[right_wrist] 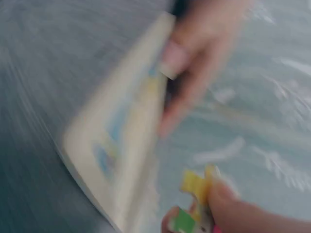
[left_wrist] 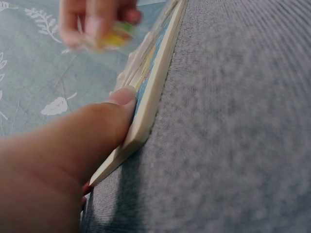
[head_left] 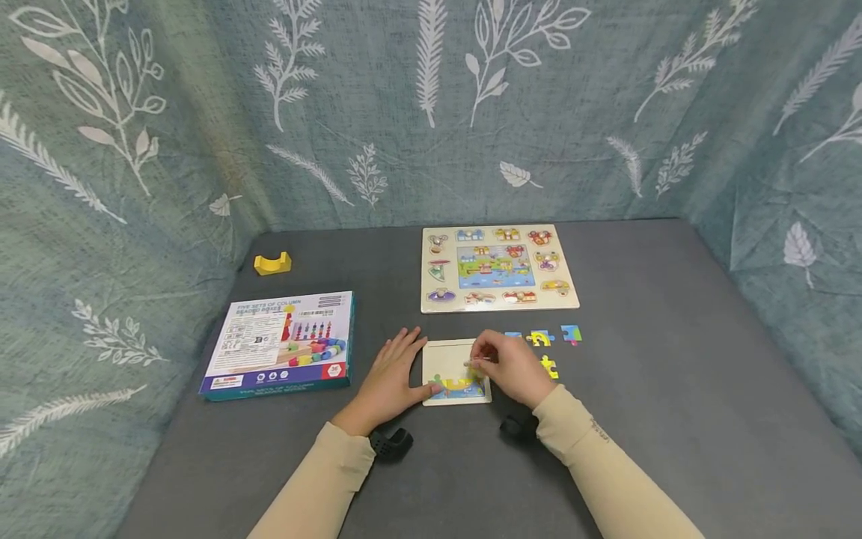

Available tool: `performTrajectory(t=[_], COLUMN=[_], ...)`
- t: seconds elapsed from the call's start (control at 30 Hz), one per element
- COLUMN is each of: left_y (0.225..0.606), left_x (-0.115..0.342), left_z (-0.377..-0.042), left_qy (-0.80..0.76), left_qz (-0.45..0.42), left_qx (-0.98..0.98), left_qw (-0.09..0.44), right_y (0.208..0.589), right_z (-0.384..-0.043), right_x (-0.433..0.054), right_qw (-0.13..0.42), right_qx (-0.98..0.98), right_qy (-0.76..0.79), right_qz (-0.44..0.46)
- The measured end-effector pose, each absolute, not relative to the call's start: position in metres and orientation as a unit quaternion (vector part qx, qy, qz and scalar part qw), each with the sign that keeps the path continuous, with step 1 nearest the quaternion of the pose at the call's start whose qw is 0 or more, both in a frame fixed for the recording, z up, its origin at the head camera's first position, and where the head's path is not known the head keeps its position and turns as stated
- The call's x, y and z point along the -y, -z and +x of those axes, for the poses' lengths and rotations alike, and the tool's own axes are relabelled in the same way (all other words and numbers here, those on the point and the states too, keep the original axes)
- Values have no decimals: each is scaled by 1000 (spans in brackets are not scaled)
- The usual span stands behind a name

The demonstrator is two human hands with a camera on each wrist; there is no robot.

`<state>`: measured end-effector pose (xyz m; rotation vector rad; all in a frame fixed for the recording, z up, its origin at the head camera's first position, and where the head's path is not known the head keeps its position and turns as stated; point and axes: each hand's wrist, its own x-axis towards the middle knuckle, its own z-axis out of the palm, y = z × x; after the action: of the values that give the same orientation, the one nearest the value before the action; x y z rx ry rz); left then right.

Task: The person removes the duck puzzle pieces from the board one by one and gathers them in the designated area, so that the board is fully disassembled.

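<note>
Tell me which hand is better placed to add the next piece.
Probably the right hand: it pinches a puzzle piece over the tray, near loose pieces; the left hand has its thumb on the tray.

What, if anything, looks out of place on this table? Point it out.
Perhaps the yellow block: it sits alone beyond the box, apart from the small tray and the loose puzzle pieces. Nothing visible looks spilled or damaged.

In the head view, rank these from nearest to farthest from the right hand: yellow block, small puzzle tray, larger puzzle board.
From the right hand:
1. Small puzzle tray, just left.
2. Larger puzzle board, farther back.
3. Yellow block, far back on the left.
</note>
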<state>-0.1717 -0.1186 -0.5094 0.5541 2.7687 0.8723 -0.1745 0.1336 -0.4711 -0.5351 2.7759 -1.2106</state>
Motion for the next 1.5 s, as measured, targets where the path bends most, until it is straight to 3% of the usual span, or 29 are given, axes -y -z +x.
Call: performTrajectory(t=[0.2,0.4,0.57,0.83,0.97,1.1,1.33,1.5], left_y=[508,508,509,509,509,509,509,514], left_x=[117,118,118,117,118,122,131,132], left_z=[-172,-172,-173,-174,-174,-175,-177,-175], left_qy=[-294,-293,-296,-300,-297,-297,-280,-267], left_qz=[192,193,195,191,195,204,252,274], left_qx=[-932,-932,-931,-929,-929,-927,-921,-919], left_qw=[93,91,91,98,103,106,98,97], right_y=[444,456,476,480,470,457,464,486], right_z=[-174,-167,-160,-156,-153,-155,-164,-161], right_x=[-203,-261,-272,-267,-248,-199,-101,-75], right_qw=[2,45,70,5,-27,-47,56,86], right_qx=[-896,-912,-920,-952,-952,-929,-908,-918], right_qy=[430,406,382,300,293,329,325,276], right_qz=[-106,-41,-49,-58,-83,-161,-258,-270])
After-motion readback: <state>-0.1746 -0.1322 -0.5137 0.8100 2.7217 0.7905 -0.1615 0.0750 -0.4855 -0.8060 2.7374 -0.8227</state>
